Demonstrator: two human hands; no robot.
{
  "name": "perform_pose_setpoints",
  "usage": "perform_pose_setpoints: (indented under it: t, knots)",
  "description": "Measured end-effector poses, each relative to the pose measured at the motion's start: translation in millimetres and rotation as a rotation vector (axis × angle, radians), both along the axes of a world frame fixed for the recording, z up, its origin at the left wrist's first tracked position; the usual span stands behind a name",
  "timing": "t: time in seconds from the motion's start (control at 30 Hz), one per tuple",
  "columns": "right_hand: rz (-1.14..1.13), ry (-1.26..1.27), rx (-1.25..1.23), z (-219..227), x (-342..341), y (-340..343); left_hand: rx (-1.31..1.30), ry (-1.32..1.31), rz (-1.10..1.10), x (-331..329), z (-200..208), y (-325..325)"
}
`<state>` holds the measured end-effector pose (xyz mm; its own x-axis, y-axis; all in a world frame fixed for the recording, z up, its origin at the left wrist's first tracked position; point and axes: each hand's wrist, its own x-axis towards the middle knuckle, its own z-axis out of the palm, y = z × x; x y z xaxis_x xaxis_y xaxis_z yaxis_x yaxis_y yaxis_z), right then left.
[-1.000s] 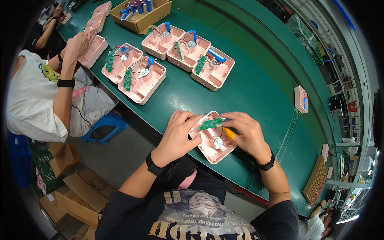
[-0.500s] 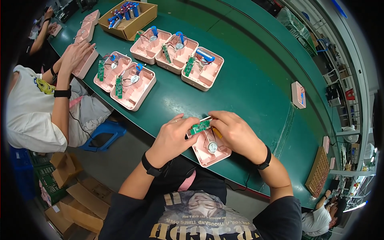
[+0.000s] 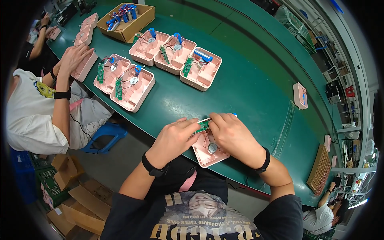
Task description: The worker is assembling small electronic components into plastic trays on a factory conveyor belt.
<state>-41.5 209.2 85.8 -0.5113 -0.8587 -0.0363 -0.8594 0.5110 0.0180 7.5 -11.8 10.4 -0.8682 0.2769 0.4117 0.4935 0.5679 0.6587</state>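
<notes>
Head view: pink housing (image 3: 201, 151) on green tabletop (image 3: 252, 84), just below frame centre. Left hand (image 3: 173, 138) pinches green circuit board (image 3: 204, 126) over housing's upper part; right hand (image 3: 234, 136) curled, fingertips hidden, can't tell its grip. Other housings (image 3: 143, 96) upper left.

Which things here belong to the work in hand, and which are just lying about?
In hand:
- pale-pink square plastic housing
- small green rectangular circuit board
- round silver disc in the housing

Apparently just lying about:
- open brown cardboard boxes on the grey floor
- brown rectangular gridded tray
</notes>
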Motion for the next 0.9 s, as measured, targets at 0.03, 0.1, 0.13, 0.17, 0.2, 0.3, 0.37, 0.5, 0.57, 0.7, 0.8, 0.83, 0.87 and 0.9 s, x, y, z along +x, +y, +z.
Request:
perform_pose_setpoints:
  t: [0.03, 0.1, 0.13, 0.17, 0.2, 0.3, 0.37, 0.5, 0.57, 0.7, 0.8, 0.83, 0.87, 0.9]
  knots:
    - [-0.001, 0.001, -0.001, -0.5, -1.9, 0.4, 0.014, -0.020, -0.002, -0.5, 0.7, -0.2]
    - [-0.008, -0.082, -0.022, -2.1, -6.9, 2.5, 0.044, -0.065, -0.007, 0.9, 2.3, 0.1]
    - [-0.012, -0.123, -0.032, -2.5, -7.6, 3.1, 0.043, -0.067, -0.008, 0.7, 3.0, -0.1]
    - [-0.013, -0.125, -0.033, -2.5, -6.1, 2.6, 0.036, -0.055, -0.026, -0.7, 3.9, -0.8]
    - [-0.025, -0.123, 0.007, -2.1, -3.6, 1.1, 0.029, -0.044, -0.045, -2.0, 4.6, -1.4]
    - [-0.048, -0.116, 0.083, -1.8, -1.8, -1.7, 0.017, -0.022, -0.062, -2.8, 2.7, -1.4]
    - [-0.035, -0.095, 0.077, -2.0, -3.0, -2.0, 0.010, -0.006, -0.057, -1.7, 0.4, -0.7]
    - [-0.024, -0.079, 0.040, -4.5, -3.7, 2.1, 0.032, -0.051, -0.045, -0.4, 2.3, 1.4]
    - [-0.025, -0.078, 0.023, -5.8, -3.9, 2.8, 0.031, -0.045, -0.039, -0.8, 4.3, 1.9]
    - [-0.037, -0.090, 0.003, -6.9, -5.4, 2.5, 0.023, -0.044, -0.024, -0.5, 4.8, 2.6]
    - [-0.039, -0.095, 0.005, -7.0, -7.2, 2.9, 0.012, -0.068, -0.009, 0.9, 4.5, 3.2]
    - [-0.040, -0.096, 0.004, -6.7, -7.7, 2.7, 0.010, -0.071, -0.006, 1.4, 4.9, 3.2]
    - [-0.041, -0.105, 0.021, -6.2, -8.1, 2.2, 0.009, -0.074, -0.003, 1.8, 5.5, 3.2]
    - [-0.040, -0.114, 0.038, -6.3, -8.3, 1.6, 0.008, -0.077, 0.001, 2.3, 5.4, 3.1]
